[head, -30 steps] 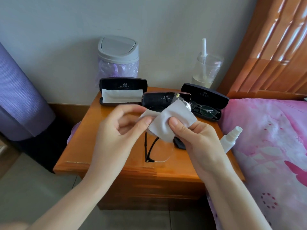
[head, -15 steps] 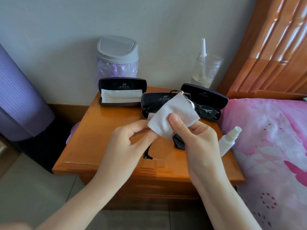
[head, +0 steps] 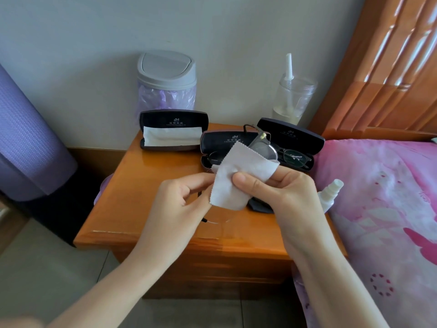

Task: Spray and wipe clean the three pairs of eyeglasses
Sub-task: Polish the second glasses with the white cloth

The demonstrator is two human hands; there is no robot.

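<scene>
Left hand (head: 179, 204) pinched what looked like the glasses (head: 261, 147) frame, mostly hidden. Cloth (head: 236, 178) was clamped between right hand (head: 286, 192) thumb and fingers, over one lens. Lens stuck out past fingertips; hard rubbing could bend the frame.
</scene>
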